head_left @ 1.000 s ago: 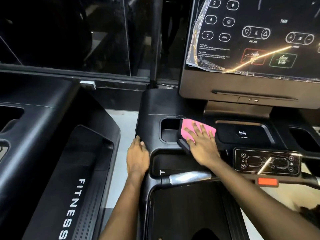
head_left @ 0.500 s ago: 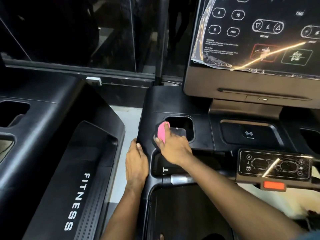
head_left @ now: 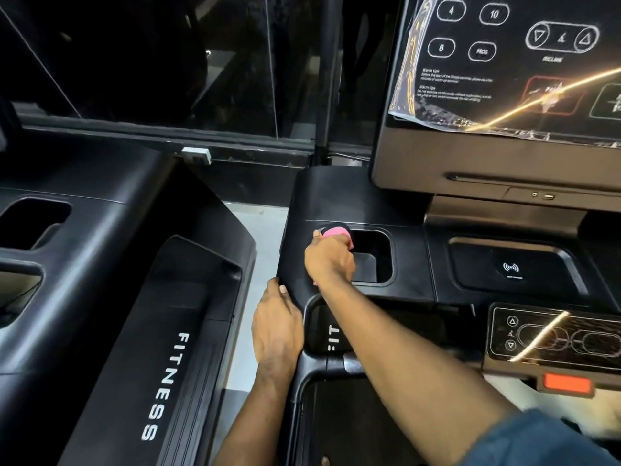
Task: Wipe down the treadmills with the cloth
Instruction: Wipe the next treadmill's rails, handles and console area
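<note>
Treadmill [head_left: 336, 196] console housing lies under both hands. Its storage pocket [head_left: 373, 257] opens just right of the right hand [head_left: 331, 260]. Judgement: the pocket rim and corners call for firm, overlapping strokes with the cloth spread flat rather than bunched. The right hand curls around the pink cloth [head_left: 333, 232], which shows beyond the knuckles. Left hand [head_left: 277, 326], fingers flat, rests on the housing edge below it.

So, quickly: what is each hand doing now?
Left hand: open, resting on the treadmill console edge.
Right hand: closed, gripping the pink cloth.
</note>
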A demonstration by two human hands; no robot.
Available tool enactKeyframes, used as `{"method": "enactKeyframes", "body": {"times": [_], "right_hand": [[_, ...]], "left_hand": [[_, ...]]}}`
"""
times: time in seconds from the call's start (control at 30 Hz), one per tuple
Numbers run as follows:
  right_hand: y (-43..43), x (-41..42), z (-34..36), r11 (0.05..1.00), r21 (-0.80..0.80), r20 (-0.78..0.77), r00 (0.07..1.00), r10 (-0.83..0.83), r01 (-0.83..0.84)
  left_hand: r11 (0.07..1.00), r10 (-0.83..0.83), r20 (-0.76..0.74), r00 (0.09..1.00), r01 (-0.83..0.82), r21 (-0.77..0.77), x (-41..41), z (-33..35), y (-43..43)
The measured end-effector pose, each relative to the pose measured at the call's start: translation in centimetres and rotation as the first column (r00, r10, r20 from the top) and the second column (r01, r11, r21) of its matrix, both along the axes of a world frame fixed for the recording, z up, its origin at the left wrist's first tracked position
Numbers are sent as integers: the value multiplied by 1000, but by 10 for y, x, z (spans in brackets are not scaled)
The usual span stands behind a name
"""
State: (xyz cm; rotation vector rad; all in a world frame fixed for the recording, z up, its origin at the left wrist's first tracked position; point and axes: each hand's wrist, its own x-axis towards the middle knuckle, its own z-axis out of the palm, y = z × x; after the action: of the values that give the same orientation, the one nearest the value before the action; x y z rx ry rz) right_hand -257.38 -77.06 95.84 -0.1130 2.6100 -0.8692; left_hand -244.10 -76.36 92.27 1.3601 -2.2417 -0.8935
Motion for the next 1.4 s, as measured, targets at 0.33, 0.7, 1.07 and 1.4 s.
{"method": "enactKeyframes", "body": {"times": [0.33, 0.7, 1.07, 1.4], "right_hand": [[51, 28, 12, 827, 372, -186, 839, 511, -421], [86, 27, -5, 676, 417, -322, 597, 735, -608], [83, -32, 20, 537, 558, 0, 647, 762, -632], [136, -22, 28, 602, 446, -212, 575, 790, -662]], "left_hand": [[1000, 8, 6, 1000, -8, -22, 2, -1, 3], [998, 10, 3, 1000, -10, -54, 3, 1, 2], [999, 13, 12, 1000, -12, -42, 4, 1, 0], [999, 14, 20, 1000, -13, -41, 3, -1, -1]]}}
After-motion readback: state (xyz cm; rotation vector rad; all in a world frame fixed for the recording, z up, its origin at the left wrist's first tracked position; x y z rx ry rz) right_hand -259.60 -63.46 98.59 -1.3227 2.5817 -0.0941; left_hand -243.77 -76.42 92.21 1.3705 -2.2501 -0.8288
